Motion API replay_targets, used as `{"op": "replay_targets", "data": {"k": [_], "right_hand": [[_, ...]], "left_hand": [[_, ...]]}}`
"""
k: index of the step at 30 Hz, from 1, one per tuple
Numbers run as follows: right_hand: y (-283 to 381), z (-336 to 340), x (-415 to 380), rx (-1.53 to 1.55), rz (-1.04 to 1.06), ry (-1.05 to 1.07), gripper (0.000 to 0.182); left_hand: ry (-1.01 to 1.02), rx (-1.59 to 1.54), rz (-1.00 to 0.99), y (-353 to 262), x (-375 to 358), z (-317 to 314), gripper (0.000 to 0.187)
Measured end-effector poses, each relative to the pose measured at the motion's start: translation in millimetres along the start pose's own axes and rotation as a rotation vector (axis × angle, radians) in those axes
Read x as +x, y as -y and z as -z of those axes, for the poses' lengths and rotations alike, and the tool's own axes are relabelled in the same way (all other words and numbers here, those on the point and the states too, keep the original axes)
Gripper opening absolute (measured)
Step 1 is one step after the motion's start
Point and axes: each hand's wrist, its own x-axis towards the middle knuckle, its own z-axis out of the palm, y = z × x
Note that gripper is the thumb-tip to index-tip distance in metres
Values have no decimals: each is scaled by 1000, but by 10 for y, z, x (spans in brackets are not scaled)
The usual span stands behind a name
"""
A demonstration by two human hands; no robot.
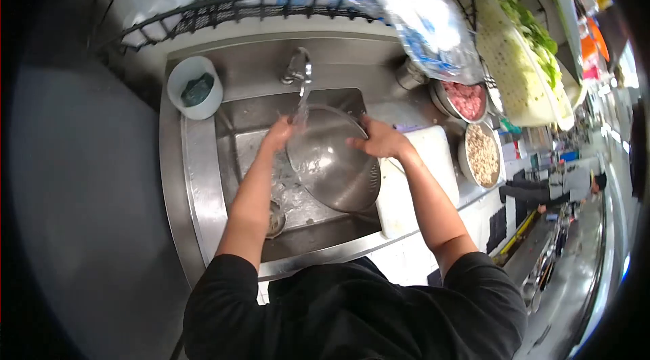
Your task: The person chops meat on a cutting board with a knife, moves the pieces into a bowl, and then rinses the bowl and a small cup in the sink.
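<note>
A large metal bowl [332,164] is tilted over the sink [325,230], with a patch of small dark slots or marks near its right rim. Water runs from the faucet [298,69] onto the bowl's upper left edge. My left hand [282,133] closes on that left edge beside the stream; its fingertips are partly hidden by water and blur. On the opposite upper rim, my right hand [379,138] grips with the thumb across the bowl and the other fingers behind it. A drain strainer [275,219] lies at the sink's lower left.
A white cutting board [416,181] lies right of the sink. Beyond it stand bowls of ground meat [466,99] and chopped pale food [482,155]. A white tub [195,88] sits at left. Overhead hangs a wire rack [230,11]. Another person [575,184] stands far right.
</note>
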Motion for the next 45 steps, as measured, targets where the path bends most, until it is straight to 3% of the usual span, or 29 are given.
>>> {"op": "replay_targets", "data": {"k": [1,2,4,5,7,8,10,11,12,14,18,20,21,22,24,25,27,29,30,32,36,38,39,40,41,42,43,44,45], "right_hand": [[-77,-88,8,4,-111,7,85],[-180,-201,30,26,-127,-9,85],[-396,-480,178,40,-119,-114,82],[-522,-707,306,24,-89,-200,76],[-565,-992,519,86,1,-282,76],[-564,-1115,605,124,89,-353,76],[-398,-1196,782,130,177,-374,76],[-293,-1198,941,28,291,-416,72],[-168,-1203,1115,-71,405,-459,68],[147,-1195,1461,-278,535,-422,56],[711,-871,1722,-601,729,-240,49],[813,-730,1746,-558,717,-108,45],[702,-760,1737,-505,777,-246,38],[641,-711,1639,-507,779,-239,38],[546,-526,1291,-383,428,-132,42],[451,-486,1047,-366,385,-170,47],[257,-545,565,-359,319,-206,53],[81,-628,154,-224,37,-333,69],[-25,-673,-53,-233,11,-341,69],[-224,-807,-431,92,-31,-591,83],[-581,-1318,-858,189,-20,-832,83],[-637,-1640,-862,381,13,-945,76],[-655,-1690,-818,473,-25,-933,67],[-758,-1738,-705,487,-18,-933,67],[-924,-1783,-532,444,-113,-781,67],[-1017,-1794,-352,399,-200,-626,67],[-969,-1775,-157,277,6,-822,73],[-731,-1538,-50,227,80,-769,81],[-607,-1395,155,172,49,-591,89]], "left_hand": [[91,286,-51,-562,-92,-59,37],[116,305,-47,-817,-138,-131,37],[285,618,-708,-1197,-254,-238,36],[299,638,-706,-1384,-427,-327,36],[56,1191,-846,-1520,-838,-493,50],[65,1206,-838,-1421,-866,-414,50],[-259,1349,-975,-1195,-906,-150,53],[-396,1257,-926,-1071,-1025,-50,58],[-399,1275,-915,-946,-1171,59,58],[-728,1054,-728,-608,-1472,294,64],[-807,858,-722,89,-1844,628,66],[-820,444,-425,321,-1917,586,59],[-884,423,-583,397,-1848,520,44],[-888,418,-579,538,-1770,623,44],[-733,295,-18,809,-1568,811,41],[-705,73,-71,757,-1456,669,46],[-571,-153,69,441,-1216,336,45],[-327,-162,101,580,-726,250,52],[-299,-167,104,493,-577,114,52],[-103,-90,114,278,-365,-175,60],[165,-164,50,53,-15,-338,66],[-113,562,-37,-482,-166,-340,62],[-113,574,-33,-731,-184,-269,62],[44,749,33,-1017,-174,-156,54],[198,921,100,-1234,-220,-65,49],[179,934,103,-1330,-377,-47,49],[179,991,-297,-1361,-587,-82,47],[178,1032,-700,-1383,-744,-118,48],[160,1054,-697,-1409,-835,-170,48]]}}
